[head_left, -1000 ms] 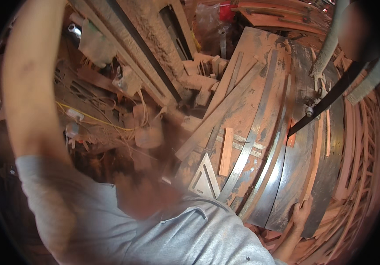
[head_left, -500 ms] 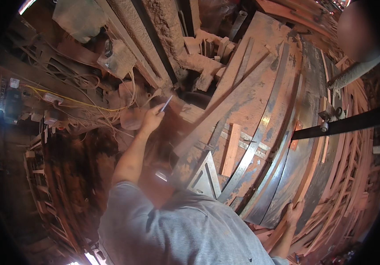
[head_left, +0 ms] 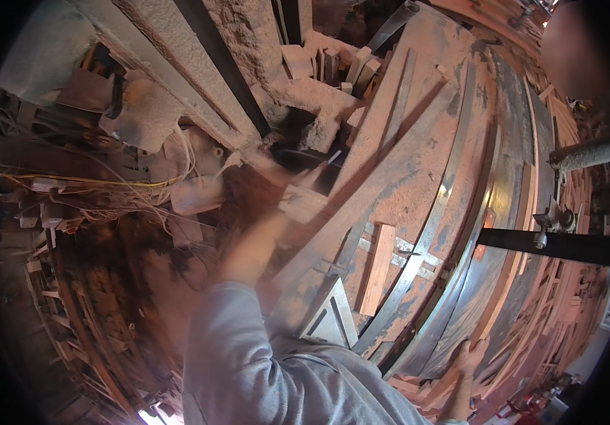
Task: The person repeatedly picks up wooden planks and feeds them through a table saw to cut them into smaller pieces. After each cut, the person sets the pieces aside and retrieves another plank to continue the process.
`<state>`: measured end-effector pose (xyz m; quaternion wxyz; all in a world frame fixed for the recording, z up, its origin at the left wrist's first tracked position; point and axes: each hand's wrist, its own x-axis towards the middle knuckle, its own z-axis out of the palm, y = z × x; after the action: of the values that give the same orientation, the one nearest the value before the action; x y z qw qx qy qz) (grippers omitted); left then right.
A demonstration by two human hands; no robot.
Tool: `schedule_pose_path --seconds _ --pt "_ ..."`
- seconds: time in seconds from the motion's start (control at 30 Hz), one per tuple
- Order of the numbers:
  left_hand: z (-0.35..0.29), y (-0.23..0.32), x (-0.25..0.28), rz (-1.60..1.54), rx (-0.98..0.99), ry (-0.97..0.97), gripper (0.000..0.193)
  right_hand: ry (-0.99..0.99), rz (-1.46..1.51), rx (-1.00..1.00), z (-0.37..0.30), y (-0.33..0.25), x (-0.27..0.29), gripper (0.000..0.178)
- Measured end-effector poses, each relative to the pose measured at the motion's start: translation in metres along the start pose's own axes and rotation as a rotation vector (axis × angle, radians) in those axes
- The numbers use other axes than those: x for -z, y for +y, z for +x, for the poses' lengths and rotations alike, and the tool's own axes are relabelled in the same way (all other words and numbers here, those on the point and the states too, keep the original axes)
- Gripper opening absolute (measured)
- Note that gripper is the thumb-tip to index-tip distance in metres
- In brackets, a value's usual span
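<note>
My left arm reaches forward past the near left side of the saw table. My left hand (head_left: 308,177) is smeared by motion, with a thin pale pencil-like stick (head_left: 334,157) jutting from its fingers beside the table's left edge. At the lower right, my right hand (head_left: 469,354) is closed around a long wooden strip (head_left: 501,294) that lies along the table's right side. A metal triangle (head_left: 335,316) with slots lies on the table close to my body. Beside it rests a short reddish wood piece (head_left: 378,273).
The dusty table (head_left: 408,184) carries long metal rails (head_left: 454,166). A dark metal bar (head_left: 567,244) crosses in from the right. Stacked wood strips (head_left: 567,312) fill the right side. Offcuts (head_left: 351,67) stand at the back, and tangled cables (head_left: 145,195) hang at the left.
My left hand with the thin stick has swung right, toward the table's left edge. My right hand stays on the wooden strip. The view has shifted and turned slightly.
</note>
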<state>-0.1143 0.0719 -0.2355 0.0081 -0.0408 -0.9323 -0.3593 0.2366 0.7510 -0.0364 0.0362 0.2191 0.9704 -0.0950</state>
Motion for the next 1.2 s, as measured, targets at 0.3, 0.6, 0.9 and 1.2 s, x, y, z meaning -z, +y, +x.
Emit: schedule_pose_path --seconds 0.3,0.6,0.9,1.2 --pt "0.026 0.02 -0.022 -0.101 -0.164 0.039 0.052 0.015 -0.134 -0.053 -0.002 0.012 -0.007 0.042" --pt "0.024 -0.021 -0.066 -0.515 0.126 -0.051 0.04 0.002 -0.136 -0.046 0.004 0.014 -0.006 0.045" --pt "0.036 0.044 0.002 -0.328 0.024 -0.084 0.044 0.044 -0.104 -0.025 -0.002 0.007 -0.006 0.039" --pt "0.039 0.042 -0.002 -0.276 0.057 -0.012 0.049 0.038 -0.148 -0.041 -0.002 0.01 -0.011 0.038"
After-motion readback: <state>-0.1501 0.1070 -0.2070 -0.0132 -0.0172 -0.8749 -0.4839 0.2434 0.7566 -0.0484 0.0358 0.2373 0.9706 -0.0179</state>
